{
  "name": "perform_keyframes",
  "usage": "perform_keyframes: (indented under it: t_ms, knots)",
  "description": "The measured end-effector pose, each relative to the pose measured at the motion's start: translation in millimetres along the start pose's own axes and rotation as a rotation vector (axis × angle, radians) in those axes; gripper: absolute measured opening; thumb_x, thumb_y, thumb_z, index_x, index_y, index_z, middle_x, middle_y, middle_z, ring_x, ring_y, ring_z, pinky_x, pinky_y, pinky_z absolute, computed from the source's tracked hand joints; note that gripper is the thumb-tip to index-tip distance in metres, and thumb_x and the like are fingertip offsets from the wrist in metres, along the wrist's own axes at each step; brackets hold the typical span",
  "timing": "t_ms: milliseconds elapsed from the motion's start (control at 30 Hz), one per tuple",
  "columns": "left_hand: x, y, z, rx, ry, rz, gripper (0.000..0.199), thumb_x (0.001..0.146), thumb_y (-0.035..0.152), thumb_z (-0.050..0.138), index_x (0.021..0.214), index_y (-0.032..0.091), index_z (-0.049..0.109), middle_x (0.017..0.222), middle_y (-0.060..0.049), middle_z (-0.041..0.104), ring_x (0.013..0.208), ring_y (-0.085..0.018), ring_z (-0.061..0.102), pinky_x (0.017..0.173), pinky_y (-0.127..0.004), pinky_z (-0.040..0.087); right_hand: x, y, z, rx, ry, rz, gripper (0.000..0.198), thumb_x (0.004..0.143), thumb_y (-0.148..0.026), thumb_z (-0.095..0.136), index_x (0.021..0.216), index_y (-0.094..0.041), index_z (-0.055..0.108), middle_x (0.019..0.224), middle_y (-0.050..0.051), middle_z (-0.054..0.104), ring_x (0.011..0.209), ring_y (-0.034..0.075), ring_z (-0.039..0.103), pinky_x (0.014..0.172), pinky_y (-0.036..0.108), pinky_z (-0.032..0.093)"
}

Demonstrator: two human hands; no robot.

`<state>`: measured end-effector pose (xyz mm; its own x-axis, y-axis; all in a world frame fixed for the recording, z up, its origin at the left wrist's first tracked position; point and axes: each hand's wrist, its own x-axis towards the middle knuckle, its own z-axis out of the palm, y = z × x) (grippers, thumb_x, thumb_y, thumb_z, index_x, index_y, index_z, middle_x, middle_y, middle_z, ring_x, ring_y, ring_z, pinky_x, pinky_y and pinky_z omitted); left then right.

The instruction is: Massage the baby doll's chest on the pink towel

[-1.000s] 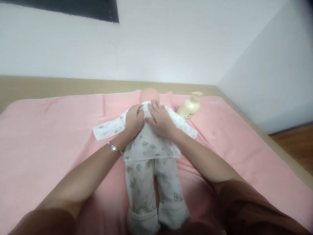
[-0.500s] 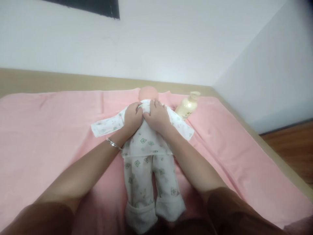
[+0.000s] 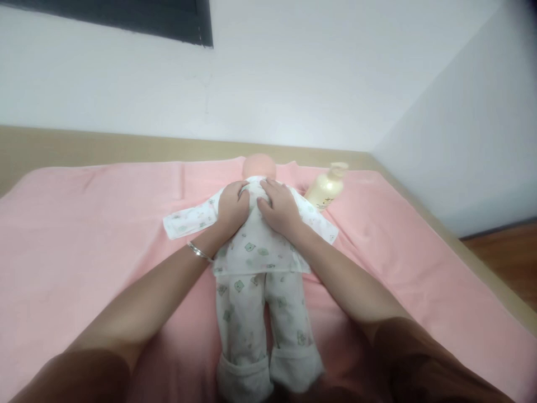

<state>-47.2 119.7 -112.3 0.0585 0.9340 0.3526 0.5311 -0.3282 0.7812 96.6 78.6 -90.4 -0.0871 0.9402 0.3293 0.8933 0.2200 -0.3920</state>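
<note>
A baby doll (image 3: 259, 166) lies stretched out with its head away from me; no face shows. It wears a white long-sleeved top (image 3: 260, 252) and matching trousers (image 3: 243, 313) with small green prints. My left hand (image 3: 233, 206) rests flat on the left of the doll's upper body, near the shoulder. On the other side my right hand (image 3: 280, 208) lies with its fingers spread over the top. Both thumbs point towards the middle, a little apart. Neither hand grips the cloth visibly.
A pink sheet (image 3: 92, 224) covers the surface under the doll. Right of the doll's head a pale yellow pump bottle (image 3: 326, 187) leans or lies on the sheet. A tan edge (image 3: 126, 146) borders white walls, and a dark panel (image 3: 168, 19) is at upper left.
My right hand has slid slightly outward, leaving a wider gap between the two hands. The camera view has shifted a little; the doll and bottle otherwise stay put.
</note>
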Motion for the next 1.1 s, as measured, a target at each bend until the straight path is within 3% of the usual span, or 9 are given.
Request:
perform_keyframes:
  t_ms: [733,1100]
  knots:
    - [-1.6,4.4,-1.0,0.006,0.010,-0.019,0.039,0.085,0.026,0.042,0.110,0.017,0.070,0.117,-0.008,0.073,0.111,-0.024,0.065,0.106,-0.041,0.050,-2.1,5.9,6.8,0.013,0.080,-0.051,0.052,0.094,-0.029,0.039,0.137,-0.009,0.058,0.150,0.015,0.053,0.142,0.029,0.046,0.122,0.051,0.031]
    - [-1.5,4.3,-1.3,0.011,0.015,-0.030,0.040,0.085,0.026,0.043,0.112,0.016,0.070,0.120,-0.008,0.072,0.114,-0.024,0.064,0.108,-0.040,0.049,-3.7,14.1,9.5,0.029,0.126,-0.141,0.048,0.094,-0.030,0.039,0.133,-0.013,0.061,0.145,0.013,0.058,0.138,0.029,0.050,0.120,0.052,0.034]
